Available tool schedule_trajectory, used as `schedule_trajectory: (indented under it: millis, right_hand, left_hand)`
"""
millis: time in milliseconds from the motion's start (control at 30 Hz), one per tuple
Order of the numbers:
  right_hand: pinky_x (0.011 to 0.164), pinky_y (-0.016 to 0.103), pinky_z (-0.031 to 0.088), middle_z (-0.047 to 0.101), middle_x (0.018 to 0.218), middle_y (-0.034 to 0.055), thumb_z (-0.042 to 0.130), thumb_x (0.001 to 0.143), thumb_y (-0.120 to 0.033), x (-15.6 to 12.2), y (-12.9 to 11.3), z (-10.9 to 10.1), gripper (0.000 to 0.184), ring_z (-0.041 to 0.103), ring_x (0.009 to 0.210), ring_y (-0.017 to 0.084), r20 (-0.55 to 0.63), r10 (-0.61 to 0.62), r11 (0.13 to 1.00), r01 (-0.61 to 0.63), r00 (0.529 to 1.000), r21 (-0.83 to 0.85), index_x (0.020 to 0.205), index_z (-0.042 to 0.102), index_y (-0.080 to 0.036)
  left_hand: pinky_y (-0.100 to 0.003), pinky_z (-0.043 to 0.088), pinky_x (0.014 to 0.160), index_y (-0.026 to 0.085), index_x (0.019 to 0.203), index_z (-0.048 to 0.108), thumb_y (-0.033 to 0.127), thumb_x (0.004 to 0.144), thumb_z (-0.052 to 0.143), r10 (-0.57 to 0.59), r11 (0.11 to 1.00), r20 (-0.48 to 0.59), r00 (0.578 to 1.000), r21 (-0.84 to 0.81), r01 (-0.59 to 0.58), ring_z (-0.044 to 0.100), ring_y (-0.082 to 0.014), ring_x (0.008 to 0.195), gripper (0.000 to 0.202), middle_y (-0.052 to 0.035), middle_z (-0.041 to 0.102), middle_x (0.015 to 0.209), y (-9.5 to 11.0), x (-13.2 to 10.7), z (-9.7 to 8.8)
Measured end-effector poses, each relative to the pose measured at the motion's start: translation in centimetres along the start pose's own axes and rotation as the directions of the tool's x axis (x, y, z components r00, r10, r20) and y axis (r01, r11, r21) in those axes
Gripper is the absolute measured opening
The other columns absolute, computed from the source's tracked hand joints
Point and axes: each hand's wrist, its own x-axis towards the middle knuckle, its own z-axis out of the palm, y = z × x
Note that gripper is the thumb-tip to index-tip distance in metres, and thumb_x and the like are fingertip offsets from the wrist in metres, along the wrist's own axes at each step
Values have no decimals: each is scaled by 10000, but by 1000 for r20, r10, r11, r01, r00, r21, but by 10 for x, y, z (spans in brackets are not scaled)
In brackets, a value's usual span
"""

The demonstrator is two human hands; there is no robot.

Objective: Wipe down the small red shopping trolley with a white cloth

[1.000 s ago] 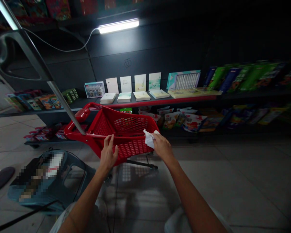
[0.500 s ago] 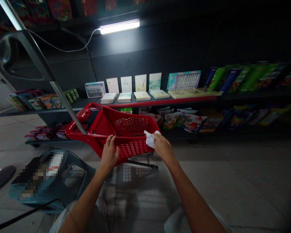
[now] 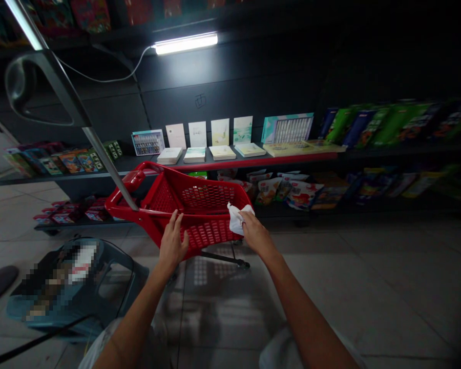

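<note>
A red plastic shopping cart [image 3: 211,233] with perforated basket walls stands in front of me. My left hand [image 3: 173,241] rests at its near rim, fingers stretched along the side and holding nothing. In my right hand [image 3: 255,233] is a crumpled white cloth [image 3: 236,219], pressed against the basket's front corner. The fingers are closed on the cloth, and part of it hangs over the rim. The cart's handle [image 3: 132,182] is at the left, behind a slanting metal pole.
Behind the cart runs a dark shelf [image 3: 215,166] with notebooks [image 3: 197,134], boxed sets and snack bags [image 3: 301,193]. A lit tube lamp [image 3: 186,43] hangs above. At left are a metal pole [image 3: 109,166] with a black loop grip and a blue-grey stool [image 3: 77,312] bearing blurred items.
The white cloth looks more spread over the rim corner, with my right hand shifted slightly left. My left hand stays nearly in place. The camera view has turned a little.
</note>
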Motion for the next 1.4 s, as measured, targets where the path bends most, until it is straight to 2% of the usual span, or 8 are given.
schedule_trajectory:
  millis: [200, 367, 467, 833, 1033, 1233, 1333, 1400]
  right_hand:
    - [1089, 312, 411, 588, 1399, 97, 389, 960, -122, -1, -1, -1, 458, 536, 1299, 203, 10, 14, 1000, -13, 1000, -8, 1380, 556, -196]
    - [1004, 324, 426, 598, 1416, 84, 409, 962, -140, -1, 4, -11, 468, 566, 1252, 226, 36, 168, 983, -164, 985, -87, 1396, 560, -224]
    - [968, 328, 429, 613, 1401, 86, 417, 958, -147, 0, 11, -12, 454, 580, 1216, 236, 21, 200, 974, -197, 980, -112, 1378, 575, -218]
    - [1008, 360, 406, 658, 1302, 96, 533, 926, -185, 6, 7, 11, 382, 521, 1104, 272, -113, 46, 993, -57, 993, -103, 1291, 643, -160]
    - [984, 355, 427, 663, 1243, 106, 557, 895, -165, 12, -8, 18, 363, 533, 1096, 261, -158, 71, 996, -80, 985, -45, 1242, 663, -165]
    - [982, 357, 446, 673, 1247, 112, 556, 872, -149, 14, -11, 22, 382, 570, 1092, 257, -190, 83, 995, -92, 978, -35, 1235, 675, -157]
    - [947, 334, 458, 680, 1231, 106, 547, 861, -147, 15, -8, 23, 369, 600, 1071, 240, -213, 109, 994, -110, 971, 9, 1201, 687, -169]
    - [909, 321, 465, 682, 1210, 104, 547, 853, -161, 15, -5, 23, 353, 617, 1030, 228, -241, 140, 990, -132, 960, 48, 1172, 696, -182]
  left_hand:
    - [-485, 427, 1169, 224, 1549, 349, 145, 905, 518, -1, 999, -10, 1000, 40, 2, 459, -299, 1405, 671, -78, 281, 1669, -2, 1, 0]
    - [-467, 410, 1177, 191, 1539, 388, 155, 894, 546, 20, 989, 17, 1000, 147, -22, 465, -308, 1363, 665, -76, 318, 1655, -4, 2, -4]
    - [-471, 399, 1182, 188, 1540, 395, 158, 895, 542, 25, 984, 24, 999, 174, -29, 442, -314, 1382, 662, -72, 320, 1655, -3, 3, -4]
    - [-498, 369, 1202, 218, 1571, 359, 184, 891, 556, 2, 991, 28, 1000, 132, -6, 398, -332, 1430, 709, -44, 252, 1682, -7, 0, -4]
    - [-482, 370, 1215, 258, 1582, 333, 197, 900, 556, -4, 995, 54, 999, 105, -1, 420, -310, 1436, 720, -27, 194, 1698, -14, -3, -8]
    - [-455, 418, 1186, 228, 1488, 464, 227, 923, 542, -18, 997, 103, 994, 80, 10, 435, -298, 1443, 571, -50, 206, 1695, -23, -8, -13]
    - [-409, 429, 1174, 238, 1432, 514, 206, 924, 533, 21, 1000, 110, 994, -5, -21, 444, -255, 1440, 509, -61, 274, 1673, -28, -7, -18]
    - [-382, 445, 1148, 244, 1354, 572, 180, 922, 521, 16, 999, 32, 999, -51, -15, 500, -229, 1384, 440, -71, 425, 1584, -31, -6, -23]
